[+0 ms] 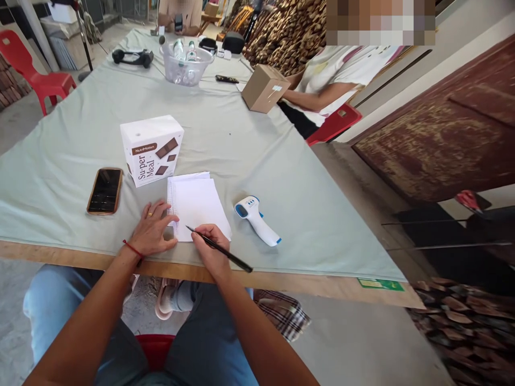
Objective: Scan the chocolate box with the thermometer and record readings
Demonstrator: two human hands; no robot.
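My right hand [212, 247] grips a black pen [227, 253], its tip just over the white paper [197, 206] near the lower left. Fingers spread, my left hand [155, 229] rests flat on the paper's left edge and the cloth beside it. Small, unreadable marks run down the sheet's left margin. Behind the paper stands a white "Su-per Meal" box [152, 150]. To the right of the sheet lies a white and blue infrared thermometer [257, 220]. A smartphone [105, 191] in a brown case lies left of the box, its screen dark.
A pale green cloth [225, 145] covers the table. Farther back are a clear basin [187, 67] of plastic bottles, a black device [132, 57] and a black case [233, 42]. At right, a seated person holds a cardboard box [263, 90]; another person sits at the far end.
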